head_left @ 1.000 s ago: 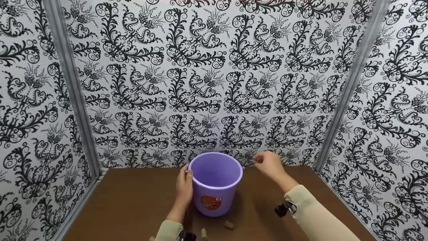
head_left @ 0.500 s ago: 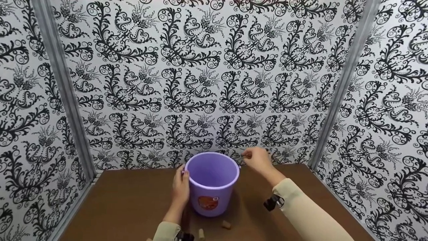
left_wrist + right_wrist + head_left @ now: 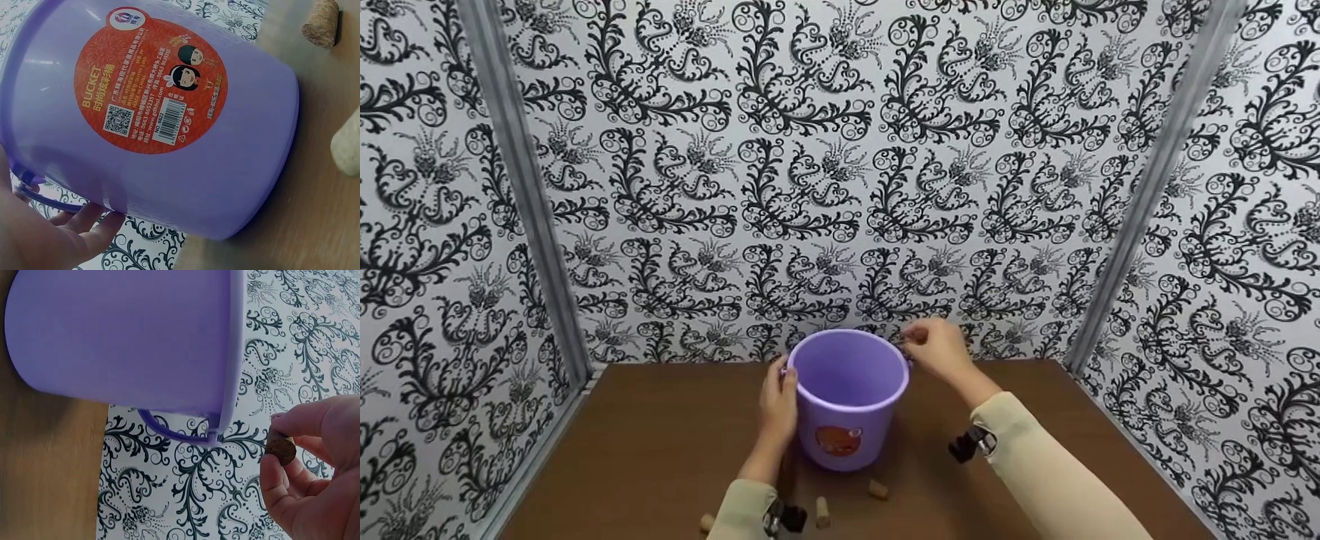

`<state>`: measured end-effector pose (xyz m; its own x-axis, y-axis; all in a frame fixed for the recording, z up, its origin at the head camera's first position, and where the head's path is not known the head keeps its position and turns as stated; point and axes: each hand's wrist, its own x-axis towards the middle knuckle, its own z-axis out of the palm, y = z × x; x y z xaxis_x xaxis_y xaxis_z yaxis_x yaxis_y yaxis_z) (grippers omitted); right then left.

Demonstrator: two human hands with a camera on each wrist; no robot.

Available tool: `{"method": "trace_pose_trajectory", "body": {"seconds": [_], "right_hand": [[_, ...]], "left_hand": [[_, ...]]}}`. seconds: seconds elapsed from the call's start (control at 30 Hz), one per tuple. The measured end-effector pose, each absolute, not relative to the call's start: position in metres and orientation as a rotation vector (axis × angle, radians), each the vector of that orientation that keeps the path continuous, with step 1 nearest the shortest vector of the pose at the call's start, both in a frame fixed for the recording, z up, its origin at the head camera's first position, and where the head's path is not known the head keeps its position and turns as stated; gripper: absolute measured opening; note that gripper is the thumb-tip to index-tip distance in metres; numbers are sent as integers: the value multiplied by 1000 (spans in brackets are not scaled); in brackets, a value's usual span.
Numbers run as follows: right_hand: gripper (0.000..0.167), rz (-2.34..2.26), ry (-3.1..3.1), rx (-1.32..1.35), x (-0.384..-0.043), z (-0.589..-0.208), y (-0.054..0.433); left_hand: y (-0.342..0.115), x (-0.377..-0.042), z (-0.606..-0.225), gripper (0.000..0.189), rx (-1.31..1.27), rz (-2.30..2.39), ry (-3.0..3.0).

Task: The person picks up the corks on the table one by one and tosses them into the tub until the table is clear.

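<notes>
A purple bucket (image 3: 846, 442) with a round red label (image 3: 152, 84) stands upright on the brown table. My left hand (image 3: 778, 401) holds its left side near the rim; in the left wrist view, the fingers lie against the wall by the handle (image 3: 56, 203). My right hand (image 3: 945, 351) is raised at the right of the rim, apart from the bucket. A cork (image 3: 280, 445) is pinched between its thumb and fingers. In front of the bucket, one cork (image 3: 878, 490) lies on its side, and another cork (image 3: 823, 513) is nearer me.
Beside my left sleeve, a further cork (image 3: 707, 523) is partly visible. The brown table (image 3: 660, 450) ends at a back wall (image 3: 810, 187) with black scroll patterns. Patterned side walls and grey corner posts (image 3: 1147, 195) enclose the space.
My right hand has moved left with the cork, closer to the bucket's rim. The left hand keeps its hold and the bucket stays in place. The head view has shifted slightly.
</notes>
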<state>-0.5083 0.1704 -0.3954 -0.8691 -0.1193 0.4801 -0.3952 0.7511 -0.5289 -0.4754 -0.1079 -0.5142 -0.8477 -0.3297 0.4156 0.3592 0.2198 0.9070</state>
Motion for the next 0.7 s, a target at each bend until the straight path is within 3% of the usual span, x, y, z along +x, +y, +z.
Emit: {"method": "trace_pose_trajectory", "body": {"seconds": [0.7], "right_hand": [[25,921,-2645,440,-508,-395,131]], "left_hand": [[-109,-472,-512,42,-29,-1748,-1956]]}}
